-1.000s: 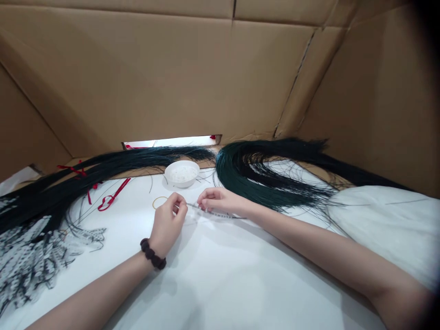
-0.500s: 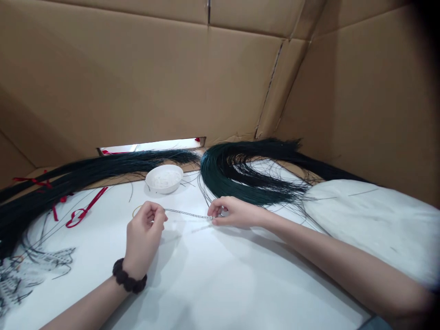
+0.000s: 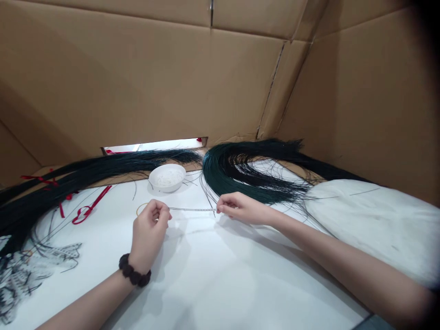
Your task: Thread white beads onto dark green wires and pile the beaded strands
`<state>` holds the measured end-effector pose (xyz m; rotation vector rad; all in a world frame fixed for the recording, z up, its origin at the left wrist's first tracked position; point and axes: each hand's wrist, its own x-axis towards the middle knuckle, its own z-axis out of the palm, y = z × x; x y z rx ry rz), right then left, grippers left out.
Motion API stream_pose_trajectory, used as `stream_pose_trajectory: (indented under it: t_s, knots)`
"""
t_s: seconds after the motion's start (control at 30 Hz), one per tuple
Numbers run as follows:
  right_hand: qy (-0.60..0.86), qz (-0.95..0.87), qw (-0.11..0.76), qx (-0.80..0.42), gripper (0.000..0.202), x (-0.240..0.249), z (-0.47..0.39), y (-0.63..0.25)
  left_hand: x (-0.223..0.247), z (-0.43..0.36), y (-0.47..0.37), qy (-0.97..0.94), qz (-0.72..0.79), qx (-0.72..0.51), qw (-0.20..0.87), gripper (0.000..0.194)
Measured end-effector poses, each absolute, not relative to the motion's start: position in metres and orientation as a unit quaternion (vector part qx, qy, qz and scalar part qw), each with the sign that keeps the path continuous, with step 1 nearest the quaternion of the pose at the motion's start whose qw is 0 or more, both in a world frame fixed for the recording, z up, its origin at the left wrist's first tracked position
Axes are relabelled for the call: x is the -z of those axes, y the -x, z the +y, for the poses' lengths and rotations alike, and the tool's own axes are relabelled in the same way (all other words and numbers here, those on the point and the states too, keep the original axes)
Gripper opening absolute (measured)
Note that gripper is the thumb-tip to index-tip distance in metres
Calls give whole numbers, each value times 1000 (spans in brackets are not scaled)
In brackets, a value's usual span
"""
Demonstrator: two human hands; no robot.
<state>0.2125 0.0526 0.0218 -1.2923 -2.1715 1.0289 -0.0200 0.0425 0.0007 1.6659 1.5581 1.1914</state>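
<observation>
My left hand (image 3: 151, 231) is closed around one end of a thin dark cord (image 3: 192, 209) strung with small clear beads. A thin yellow loop (image 3: 138, 209) pokes out behind its fingers. Pinched at the cord's other end is my right hand (image 3: 240, 207), so the cord runs taut and nearly level between the two, just above the white tabletop (image 3: 206, 275). Beyond them stands a white bowl (image 3: 167, 178) holding small whitish pieces, probably beads of the same kind. What lies inside each set of fingers is hidden.
A thick dark green bundle of strands (image 3: 220, 169) curves behind my right hand; another dark bundle (image 3: 85, 169) stretches along the left. A red ribbon (image 3: 91, 206) and a pile of beaded cords (image 3: 34, 270) lie left. A white bag (image 3: 371, 220) sits right. Cardboard walls (image 3: 154, 82) enclose the back.
My right hand has moved slightly right and up, and the cord has gone from slightly sagging to straight. My left hand keeps its hold. The whole view has shifted a little.
</observation>
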Motion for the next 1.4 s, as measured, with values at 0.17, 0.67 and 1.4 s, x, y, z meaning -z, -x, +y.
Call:
stream_pose_trajectory:
  t_s: [0.17,0.67,1.4]
  knots:
    - [459,-745,222,-430,22,-21,45,-224,-1,34,15,-666,551,-422,272,16]
    - [421,-757,213,-452,27,-30,43,-229,-3,21,13,-702,517,-436,224,15]
    - [413,-732,209,-500,25,-31,36,-221,-5,16,9,-730,500,-434,166,13]
